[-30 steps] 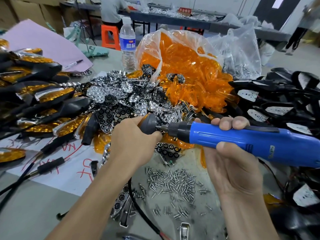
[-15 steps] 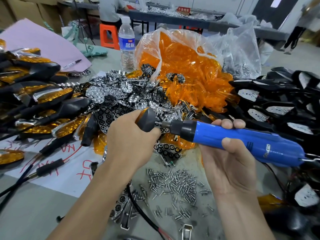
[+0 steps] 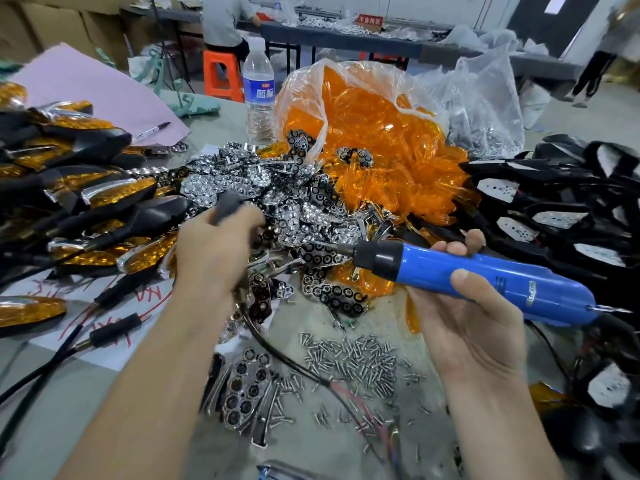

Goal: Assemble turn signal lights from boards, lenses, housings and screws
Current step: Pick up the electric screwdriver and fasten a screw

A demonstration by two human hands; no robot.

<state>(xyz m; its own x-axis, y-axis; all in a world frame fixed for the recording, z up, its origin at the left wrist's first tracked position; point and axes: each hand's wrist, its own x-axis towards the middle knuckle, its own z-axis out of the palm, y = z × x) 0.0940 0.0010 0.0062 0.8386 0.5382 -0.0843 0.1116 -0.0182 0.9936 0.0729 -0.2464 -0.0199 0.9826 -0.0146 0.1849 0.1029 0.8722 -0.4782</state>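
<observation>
My left hand (image 3: 211, 251) grips a black turn signal light (image 3: 227, 205); its blurred dark end sticks out above my fingers and its black cable (image 3: 277, 355) trails down toward me. My right hand (image 3: 474, 327) holds a blue electric screwdriver (image 3: 478, 275), its bit pointing left and apart from the light. A heap of chrome reflector boards (image 3: 242, 178) lies behind my hands. Orange lenses (image 3: 381, 140) spill from a clear bag. Loose screws (image 3: 349, 358) are scattered in front. Black housings (image 3: 554, 202) with white boards pile up at the right.
Finished black-and-orange lights (image 3: 86, 202) are stacked at the left. A water bottle (image 3: 259, 95) stands behind the heap, beside a pink sheet (image 3: 90, 91) with a marker. A person sits on an orange stool (image 3: 221, 77) at a far table. White paper with red writing (image 3: 69, 306) covers the left tabletop.
My left hand has pulled the light left and away from the screwdriver tip. The screwdriver has dropped lower and to the right, its bit now free.
</observation>
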